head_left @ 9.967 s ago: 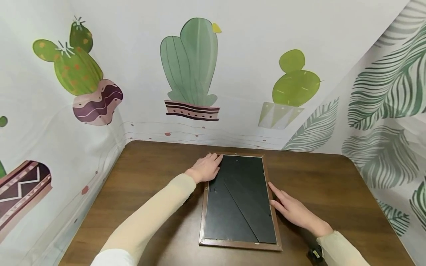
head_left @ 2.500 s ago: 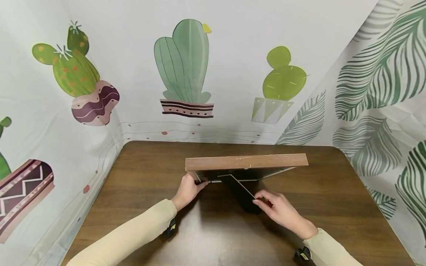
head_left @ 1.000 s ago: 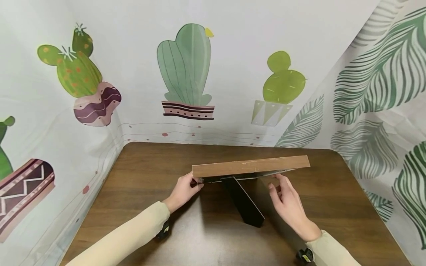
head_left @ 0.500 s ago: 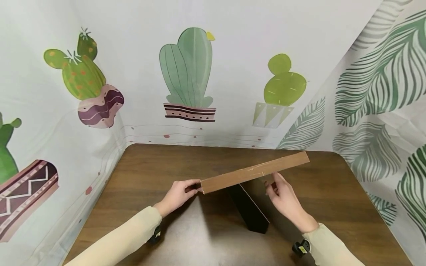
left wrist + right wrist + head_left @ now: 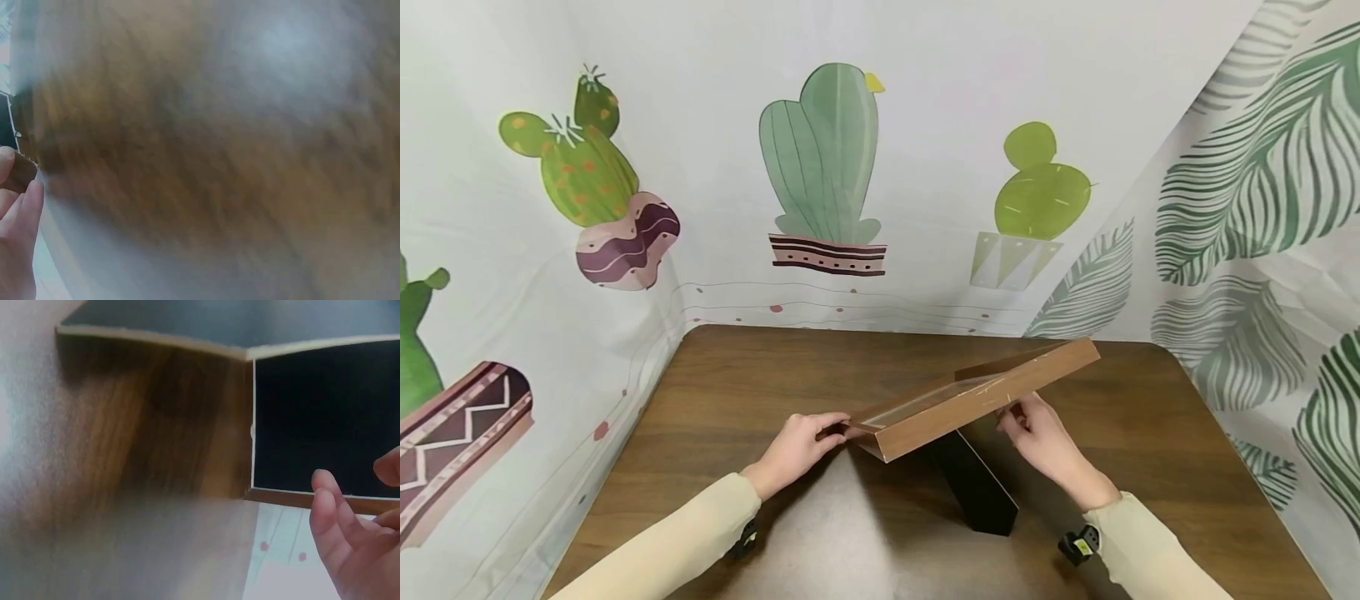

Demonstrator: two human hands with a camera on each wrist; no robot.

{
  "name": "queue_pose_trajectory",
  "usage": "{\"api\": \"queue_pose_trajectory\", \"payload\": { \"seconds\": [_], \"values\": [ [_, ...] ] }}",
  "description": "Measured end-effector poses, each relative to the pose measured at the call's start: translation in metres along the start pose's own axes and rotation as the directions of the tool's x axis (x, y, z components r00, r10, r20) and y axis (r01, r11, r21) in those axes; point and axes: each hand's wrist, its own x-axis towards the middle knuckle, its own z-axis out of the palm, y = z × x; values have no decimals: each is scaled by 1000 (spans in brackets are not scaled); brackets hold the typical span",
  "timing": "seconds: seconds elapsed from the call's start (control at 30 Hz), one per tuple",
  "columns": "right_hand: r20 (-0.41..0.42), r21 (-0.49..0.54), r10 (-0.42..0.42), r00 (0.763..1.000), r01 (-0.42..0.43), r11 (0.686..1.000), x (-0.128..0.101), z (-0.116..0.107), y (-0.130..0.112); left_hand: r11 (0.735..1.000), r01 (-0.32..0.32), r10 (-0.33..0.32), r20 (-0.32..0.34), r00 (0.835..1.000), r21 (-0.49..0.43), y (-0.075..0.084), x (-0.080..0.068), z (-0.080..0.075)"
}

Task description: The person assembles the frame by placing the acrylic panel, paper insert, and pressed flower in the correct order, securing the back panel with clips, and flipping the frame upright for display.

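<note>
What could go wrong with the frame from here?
1. The frame is tilted, gripped only at its ends by the left hand and right hand; it could slip onto the table.
2. The stand juts out underneath and might catch or bend if the frame is set down skewed.

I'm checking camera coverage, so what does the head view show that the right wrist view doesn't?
Only the head view shows the left hand gripping the brown wooden picture frame's corner, its black fold-out stand on the dark wooden table, and the cactus-print backdrop. Only the right wrist view shows the frame's black backing board close up. Both show the right hand at the frame.
</note>
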Motion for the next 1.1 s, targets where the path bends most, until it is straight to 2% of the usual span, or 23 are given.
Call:
{"api": "queue_pose_trajectory", "payload": {
  "seconds": [0.1, 0.2, 0.27, 0.33, 0.43, 0.57, 0.63, 0.77, 0.87, 1.0, 1.1],
  "values": [
    [-14, -33, 26, 1000, -27, 999, -4, -2, -8, 1000, -17, 17, 1, 1000, 17, -1, 0, 0],
    [-81, -103, 41, 996, -49, 993, -14, -3, -22, 999, -38, 38, 5, 999, 26, -2, 0, 0],
    [-135, -141, 13, 991, -32, 990, -21, -3, -33, 998, -54, 54, 11, 999, 32, -1, 1, -2],
    [-169, -149, -45, 985, 19, 989, -28, -3, -44, 997, -70, 69, 21, 997, 45, 0, 1, -4],
    [-170, -118, -179, 969, 160, 980, -37, -2, -58, 995, -88, 86, 29, 996, 57, 3, 1, -6],
    [-137, -79, -323, 937, 314, 946, -46, -1, -70, 993, -107, 105, 30, 994, 56, 9, -1, -4],
    [-131, -80, -368, 921, 360, 930, -49, 0, -72, 991, -115, 113, 26, 993, 69, 13, -4, -1],
    [-139, -91, -410, 901, 401, 912, -51, 1, -74, 987, -122, 119, 29, 992, 109, 22, -9, 5],
    [-185, -101, -438, 880, 426, 899, -52, 3, -73, 980, -143, 138, 45, 989, 139, 32, -12, 10],
    [-287, -109, -455, 843, 443, 890, -56, 7, -70, 961, -209, 202, 54, 978, 182, 42, -16, 16],
    [-339, -103, -424, 840, 415, 904, -59, 10, -68, 943, -263, 263, 29, 964, 203, 47, -19, 19]
  ]
}}
